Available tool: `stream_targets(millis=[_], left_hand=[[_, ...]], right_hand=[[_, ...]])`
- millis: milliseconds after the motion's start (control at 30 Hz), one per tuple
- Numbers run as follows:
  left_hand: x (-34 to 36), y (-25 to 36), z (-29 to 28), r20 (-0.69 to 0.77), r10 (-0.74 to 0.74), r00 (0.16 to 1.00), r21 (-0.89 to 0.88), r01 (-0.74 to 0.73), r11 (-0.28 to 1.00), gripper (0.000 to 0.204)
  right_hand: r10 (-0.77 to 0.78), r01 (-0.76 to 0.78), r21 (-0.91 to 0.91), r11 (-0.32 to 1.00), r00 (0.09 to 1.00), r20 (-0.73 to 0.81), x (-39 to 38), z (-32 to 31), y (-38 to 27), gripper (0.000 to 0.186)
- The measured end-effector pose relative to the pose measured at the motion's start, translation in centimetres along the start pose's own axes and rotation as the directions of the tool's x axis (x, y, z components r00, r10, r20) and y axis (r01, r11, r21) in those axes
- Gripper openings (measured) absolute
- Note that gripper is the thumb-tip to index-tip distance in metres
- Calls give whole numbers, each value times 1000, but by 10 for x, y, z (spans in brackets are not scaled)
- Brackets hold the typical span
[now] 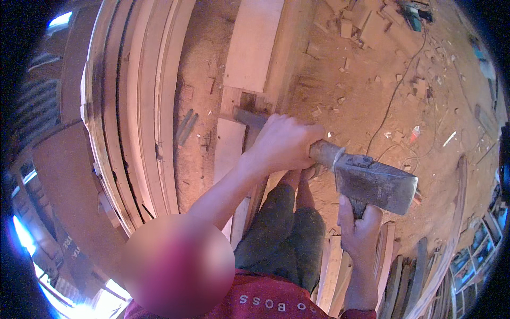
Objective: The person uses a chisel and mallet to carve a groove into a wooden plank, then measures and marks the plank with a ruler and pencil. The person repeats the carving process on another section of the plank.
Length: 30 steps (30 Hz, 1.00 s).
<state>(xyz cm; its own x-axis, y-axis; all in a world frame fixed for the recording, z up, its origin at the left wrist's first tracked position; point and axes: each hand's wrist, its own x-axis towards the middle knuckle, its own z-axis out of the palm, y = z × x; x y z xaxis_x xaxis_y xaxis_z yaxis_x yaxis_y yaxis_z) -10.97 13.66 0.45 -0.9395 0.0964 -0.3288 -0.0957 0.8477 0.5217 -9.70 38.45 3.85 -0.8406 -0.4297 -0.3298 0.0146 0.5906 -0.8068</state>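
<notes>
My left hand [287, 141] is closed round a chisel, its wide dark blade [249, 117] reaching to a dark notch [248, 99] cut in a pale wooden board [249, 45]. The chisel's wooden handle [324, 152] sticks out to the right of my fist, with a pale ring near its end. My right hand [360, 226] grips the short handle of a heavy, dark metal hammer. The hammer's head [374, 183] is at the handle's ringed end; whether they touch I cannot tell.
Long planks [143, 106] are stacked at the left, beside a brown sheet [69, 196]. Offcuts [361, 29] and a black cable [398, 85] lie on the dirt floor [329, 85]. More timber [334, 266] lies behind my right arm. My legs [271, 223] are below the board.
</notes>
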Motion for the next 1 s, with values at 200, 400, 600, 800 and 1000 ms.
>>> stream_targets(millis=[200, 400, 600, 800, 1000], left_hand=[[-4, 9, -17, -18, 68, 998, -59, -69, 996, 22], [-4, 21, -24, 27, 106, 994, -105, -103, 989, 20], [-4, 11, -22, -24, 111, 994, -104, -113, 988, 22], [-13, 6, -26, 14, 82, 997, -64, -81, 995, 23], [-12, 15, -21, 3, 142, 990, -121, -141, 983, 22]], right_hand=[[330, -210, 496, 843, 929, -167, -5, -7, -30, 23], [234, -193, 395, 898, 971, -56, -17, 0, -19, 18], [377, -290, 452, 844, 919, -115, -16, -2, -31, 17], [104, -81, 175, 981, 987, -125, -28, -1, -9, 19], [264, -67, 543, 837, 918, -295, -22, 9, -39, 23]])
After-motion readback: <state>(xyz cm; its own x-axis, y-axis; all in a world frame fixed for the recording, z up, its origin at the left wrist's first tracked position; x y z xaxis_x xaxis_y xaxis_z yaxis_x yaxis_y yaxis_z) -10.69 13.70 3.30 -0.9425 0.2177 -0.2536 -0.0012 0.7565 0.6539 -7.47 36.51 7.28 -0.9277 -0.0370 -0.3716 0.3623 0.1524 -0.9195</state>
